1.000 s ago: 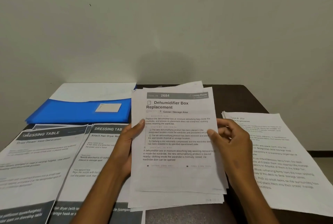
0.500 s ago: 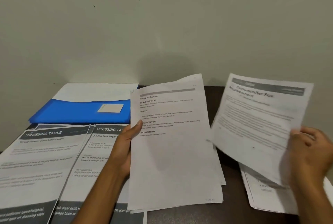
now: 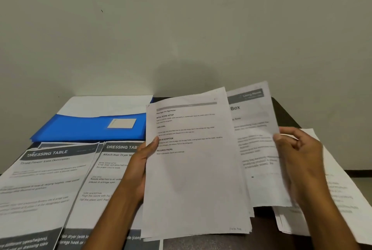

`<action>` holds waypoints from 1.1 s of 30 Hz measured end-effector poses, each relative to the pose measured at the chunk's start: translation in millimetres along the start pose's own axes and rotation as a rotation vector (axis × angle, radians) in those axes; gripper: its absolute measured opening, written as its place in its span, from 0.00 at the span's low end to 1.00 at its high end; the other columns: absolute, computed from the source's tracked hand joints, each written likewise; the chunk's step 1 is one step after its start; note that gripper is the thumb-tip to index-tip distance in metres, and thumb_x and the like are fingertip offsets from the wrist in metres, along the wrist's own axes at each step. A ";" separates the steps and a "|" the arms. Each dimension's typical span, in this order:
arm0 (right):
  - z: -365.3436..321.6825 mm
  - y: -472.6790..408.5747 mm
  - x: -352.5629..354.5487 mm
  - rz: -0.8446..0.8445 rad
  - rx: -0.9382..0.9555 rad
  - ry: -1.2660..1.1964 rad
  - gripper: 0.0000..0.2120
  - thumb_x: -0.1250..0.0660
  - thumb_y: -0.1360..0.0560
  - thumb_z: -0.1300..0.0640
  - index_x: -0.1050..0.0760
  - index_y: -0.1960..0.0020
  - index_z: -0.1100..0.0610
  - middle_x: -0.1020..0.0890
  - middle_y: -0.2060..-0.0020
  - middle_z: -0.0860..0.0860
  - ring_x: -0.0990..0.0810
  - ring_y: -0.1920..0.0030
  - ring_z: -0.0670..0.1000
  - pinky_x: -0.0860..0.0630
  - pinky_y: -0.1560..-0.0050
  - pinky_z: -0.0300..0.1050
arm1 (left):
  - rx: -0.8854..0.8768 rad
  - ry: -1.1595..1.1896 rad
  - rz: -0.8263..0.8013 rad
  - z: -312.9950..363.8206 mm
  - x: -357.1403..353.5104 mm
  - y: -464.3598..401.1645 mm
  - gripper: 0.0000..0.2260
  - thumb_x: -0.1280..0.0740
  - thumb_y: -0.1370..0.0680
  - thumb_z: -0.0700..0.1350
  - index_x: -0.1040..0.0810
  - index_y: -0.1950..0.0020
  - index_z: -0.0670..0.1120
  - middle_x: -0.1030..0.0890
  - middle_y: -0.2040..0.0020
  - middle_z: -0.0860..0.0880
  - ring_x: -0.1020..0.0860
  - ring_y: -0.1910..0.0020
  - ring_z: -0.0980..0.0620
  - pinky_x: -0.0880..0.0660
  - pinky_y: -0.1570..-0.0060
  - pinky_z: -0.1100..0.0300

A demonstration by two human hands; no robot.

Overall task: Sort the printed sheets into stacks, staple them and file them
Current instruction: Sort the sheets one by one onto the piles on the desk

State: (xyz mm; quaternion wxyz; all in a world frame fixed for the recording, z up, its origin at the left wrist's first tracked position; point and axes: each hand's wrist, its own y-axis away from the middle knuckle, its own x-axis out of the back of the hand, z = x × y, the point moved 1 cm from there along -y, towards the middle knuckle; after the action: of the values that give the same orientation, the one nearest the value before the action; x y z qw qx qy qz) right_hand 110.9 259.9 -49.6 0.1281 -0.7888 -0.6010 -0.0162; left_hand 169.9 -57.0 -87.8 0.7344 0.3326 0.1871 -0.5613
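My left hand (image 3: 141,161) grips the left edge of a stack of printed sheets (image 3: 193,179), held upright above the dark table; its top page reads "Place Eggs into Egg Holder". My right hand (image 3: 300,157) holds the single "Dehumidifier Box Replacement" sheet (image 3: 257,145) by its right edge, partly tucked behind the stack's right side. Two "Dressing Table" sheets (image 3: 46,185) lie side by side on the left. A pile of printed sheets (image 3: 338,199) lies on the right, under my right hand.
A blue folder (image 3: 88,129) with a white label lies at the back left, with a white sheet (image 3: 104,104) sticking out behind it. The dark table (image 3: 281,112) ends at the wall; its right edge drops to a tiled floor (image 3: 360,185).
My right hand lifted the Dehumidifier sheet off the stack, swung it out right, and has now brought it back beside the stack. The egg holder page is now on top.
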 end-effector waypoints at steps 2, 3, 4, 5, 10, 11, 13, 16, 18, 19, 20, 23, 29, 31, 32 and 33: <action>-2.7 2.5 -10.6 -0.016 -0.005 -0.024 0.03 0.31 0.18 0.55 0.19 0.47 0.48 0.12 0.56 0.47 0.12 0.58 0.52 0.16 0.61 0.49 | -0.003 -0.009 0.003 -1.2 -1.5 0.2 0.17 0.33 0.17 0.45 0.21 0.28 0.46 0.18 0.34 0.39 0.20 0.33 0.36 0.22 0.36 0.37; -4.0 4.3 -15.6 -0.028 -0.009 -0.046 0.03 0.31 0.18 0.55 0.19 0.47 0.49 0.12 0.57 0.46 0.12 0.59 0.51 0.17 0.63 0.47 | 0.000 -0.007 0.003 -1.9 -1.9 0.3 0.17 0.33 0.17 0.46 0.22 0.28 0.47 0.17 0.34 0.39 0.20 0.33 0.36 0.21 0.37 0.38; -5.2 7.0 -20.6 -0.040 -0.016 -0.072 0.03 0.30 0.18 0.55 0.19 0.46 0.49 0.12 0.57 0.45 0.12 0.59 0.50 0.16 0.63 0.46 | 0.005 -0.001 0.002 -2.4 -2.3 0.2 0.17 0.33 0.17 0.46 0.22 0.28 0.47 0.18 0.34 0.39 0.20 0.33 0.36 0.21 0.37 0.38; -3.5 8.5 -25.0 -0.051 -0.015 -0.083 0.03 0.30 0.18 0.55 0.19 0.46 0.50 0.12 0.57 0.45 0.12 0.59 0.49 0.16 0.62 0.47 | 0.010 0.004 0.002 -3.1 -2.8 0.0 0.17 0.33 0.17 0.46 0.21 0.28 0.47 0.17 0.34 0.39 0.20 0.34 0.36 0.22 0.36 0.38; -3.0 19.8 -50.0 -0.114 0.030 -0.052 0.05 0.32 0.17 0.55 0.18 0.49 0.49 0.13 0.59 0.42 0.13 0.58 0.46 0.19 0.61 0.40 | 0.018 0.001 0.003 -6.8 -3.4 -2.0 0.17 0.31 0.19 0.46 0.21 0.29 0.47 0.17 0.35 0.39 0.19 0.35 0.37 0.19 0.40 0.39; -3.0 21.0 -54.3 -0.130 0.048 -0.031 0.06 0.33 0.17 0.54 0.18 0.49 0.49 0.13 0.59 0.42 0.14 0.57 0.46 0.21 0.61 0.40 | 0.021 -0.003 0.006 -7.4 -2.6 -2.7 0.18 0.31 0.19 0.46 0.21 0.29 0.47 0.17 0.35 0.39 0.19 0.35 0.37 0.21 0.37 0.38; -3.9 24.4 -60.4 -0.142 0.089 0.013 0.10 0.36 0.15 0.52 0.18 0.52 0.49 0.15 0.60 0.42 0.16 0.59 0.44 0.23 0.59 0.40 | 0.020 -0.006 0.017 -8.5 -1.0 -4.6 0.18 0.30 0.19 0.46 0.22 0.28 0.48 0.17 0.35 0.39 0.19 0.34 0.36 0.25 0.33 0.36; -1.6 26.4 -61.5 -0.120 0.160 0.116 0.16 0.38 0.15 0.46 0.23 0.58 0.51 0.20 0.67 0.47 0.22 0.65 0.44 0.26 0.62 0.43 | -0.001 -0.009 0.010 -8.7 -0.3 -6.2 0.16 0.31 0.18 0.45 0.20 0.30 0.48 0.17 0.35 0.39 0.20 0.34 0.36 0.28 0.30 0.34; -0.9 28.0 -59.8 -0.128 0.181 0.193 0.07 0.31 0.19 0.45 0.20 0.51 0.48 0.18 0.63 0.43 0.19 0.59 0.40 0.24 0.59 0.38 | -0.017 -0.020 0.012 -8.9 0.2 -7.2 0.15 0.32 0.17 0.45 0.19 0.31 0.48 0.17 0.35 0.39 0.20 0.34 0.36 0.29 0.30 0.33; -0.3 29.7 -59.8 -0.140 0.172 0.217 0.06 0.27 0.22 0.47 0.20 0.47 0.46 0.17 0.59 0.41 0.19 0.56 0.37 0.24 0.58 0.36 | -0.022 -0.027 0.011 -9.1 0.7 -7.9 0.15 0.32 0.17 0.45 0.19 0.31 0.47 0.17 0.35 0.39 0.19 0.34 0.36 0.29 0.30 0.33; 0.7 32.0 -60.2 -0.146 0.160 0.219 0.09 0.25 0.23 0.51 0.20 0.44 0.45 0.16 0.57 0.41 0.19 0.55 0.35 0.23 0.57 0.36 | -0.023 -0.036 0.010 -9.0 0.9 -8.3 0.15 0.32 0.17 0.45 0.19 0.31 0.47 0.17 0.35 0.39 0.19 0.34 0.36 0.29 0.30 0.33; 3.5 34.7 -61.7 -0.110 0.172 0.202 0.14 0.23 0.24 0.58 0.21 0.43 0.45 0.16 0.59 0.40 0.18 0.56 0.35 0.23 0.58 0.34 | 0.006 -0.033 0.002 -9.0 0.9 -8.0 0.16 0.32 0.17 0.47 0.19 0.30 0.47 0.17 0.35 0.38 0.20 0.34 0.35 0.29 0.30 0.32; 11.0 25.8 -54.7 -0.109 0.137 0.177 0.07 0.27 0.20 0.57 0.22 0.48 0.45 0.13 0.65 0.41 0.14 0.60 0.41 0.21 0.58 0.41 | 0.018 -0.029 -0.001 -8.1 4.4 -10.2 0.17 0.33 0.17 0.50 0.20 0.29 0.47 0.19 0.32 0.38 0.21 0.33 0.35 0.30 0.29 0.30; 13.8 23.2 -50.5 -0.100 0.124 0.191 0.03 0.29 0.19 0.55 0.22 0.50 0.47 0.14 0.67 0.47 0.14 0.62 0.51 0.19 0.60 0.48 | 0.013 -0.032 -0.005 -8.3 4.4 -10.6 0.16 0.33 0.17 0.49 0.19 0.30 0.47 0.18 0.33 0.39 0.20 0.33 0.34 0.30 0.30 0.30; 14.8 21.9 -47.0 -0.083 0.118 0.194 0.03 0.30 0.19 0.54 0.22 0.51 0.48 0.15 0.68 0.51 0.16 0.62 0.58 0.20 0.61 0.52 | 0.014 -0.030 -0.012 -8.4 4.2 -10.5 0.16 0.33 0.16 0.48 0.19 0.30 0.46 0.18 0.33 0.38 0.21 0.33 0.34 0.30 0.30 0.30; 15.9 20.0 -42.5 -0.057 0.112 0.191 0.03 0.31 0.18 0.53 0.22 0.52 0.49 0.16 0.68 0.54 0.17 0.61 0.64 0.19 0.62 0.55 | 0.013 -0.027 -0.017 -8.3 4.5 -10.5 0.16 0.33 0.16 0.48 0.19 0.30 0.46 0.18 0.33 0.38 0.21 0.32 0.34 0.31 0.29 0.30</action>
State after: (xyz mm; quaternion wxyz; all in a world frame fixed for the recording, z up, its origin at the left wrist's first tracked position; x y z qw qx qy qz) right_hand 116.1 218.4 -76.3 0.2280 -0.7578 -0.6082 -0.0616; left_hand 162.1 -55.9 -99.5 0.7300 0.3282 0.1761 -0.5730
